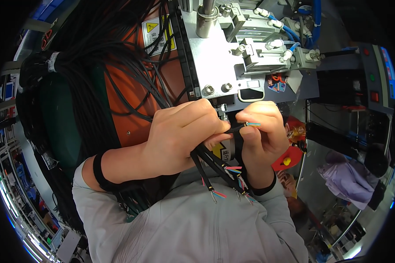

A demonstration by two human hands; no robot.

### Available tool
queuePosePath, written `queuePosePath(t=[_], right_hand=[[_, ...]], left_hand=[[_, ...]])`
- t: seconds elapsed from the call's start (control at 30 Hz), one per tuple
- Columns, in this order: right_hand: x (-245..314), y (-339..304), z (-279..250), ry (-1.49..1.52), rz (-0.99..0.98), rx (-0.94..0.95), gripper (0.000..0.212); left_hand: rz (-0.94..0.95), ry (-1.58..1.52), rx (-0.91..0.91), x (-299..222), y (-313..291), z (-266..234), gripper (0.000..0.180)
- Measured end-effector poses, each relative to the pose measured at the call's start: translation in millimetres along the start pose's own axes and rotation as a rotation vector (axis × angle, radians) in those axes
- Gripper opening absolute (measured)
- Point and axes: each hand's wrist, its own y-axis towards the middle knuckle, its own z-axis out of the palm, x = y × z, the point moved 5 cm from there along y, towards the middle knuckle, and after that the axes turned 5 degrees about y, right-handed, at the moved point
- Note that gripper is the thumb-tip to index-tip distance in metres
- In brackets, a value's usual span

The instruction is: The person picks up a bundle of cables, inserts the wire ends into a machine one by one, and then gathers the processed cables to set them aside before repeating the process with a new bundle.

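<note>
- Grey zip jacket (215,219), wearer's own, nearest cam; black wristbands (97,172) on both wrists.
- L hand (180,133): thumb + index clamped on a black sleeved cable (236,129), approx. center of view, in front of the chest; other fingers curled.
- R hand (265,131): thumb & index bent round the same cable's tip, thumb just below, index just above; can't tell if both press on it.
- Cable's tip pts R, w/ thin bare-ended wires (253,124) sticking out, light blue among them.
- More black cables (208,160) hang below L hand, ends fanned w/ pink, blue & white wires (233,168).
- Big black cable bundle (81,105) on far L, white tie (52,62) near top; loose strands over an orange-red panel (127,127) w/ warning label (151,28).
- Beyond hands: metal plate (210,57), bolts, pneumatic cylinders (261,59), blue air tubes (289,31).
- Far R: ctrl box (375,79) w/ red + green btns; lavender garment (349,179) lower down.
</note>
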Motion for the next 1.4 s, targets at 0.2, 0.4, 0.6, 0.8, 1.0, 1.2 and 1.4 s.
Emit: queuePosePath(t=[0.2, 0.4, 0.6, 0.8, 1.0, 1.2, 1.4], right_hand=[[-20, -10, 6, 0.524, 0.426, -0.066, 0.016], [-4, -6, 1, 0.066, 0.147, -0.062, 0.014], [-20, -12, -5, 0.341, 0.449, -0.048, 0.017], [-19, -3, -8, 0.274, 0.312, 0.022, 0.019], [2, 0, -6, -0.127, 0.067, 0.037, 0.02], [2, -1, 3, -0.193, -0.02, 0.005, 0.02], [-4, 0, 2, -0.013, 0.142, -0.011, 0.018]], left_hand=[[0.071, 0.104, 0.073, -3, 1, 3, 0.017], [0.148, 0.347, 0.056, -8, -7, 5, 0.017], [0.154, 0.345, -0.049, -2, -8, 12, 0.017], [0.13, 0.181, 0.056, 0, -7, 8, 0.036], [0.131, 0.251, -0.041, 3, -9, 13, 0.014], [0.019, 0.16, -0.017, 1, -8, 7, 0.013], [0.087, 0.21, -0.056, -2, -6, 3, 0.013]])
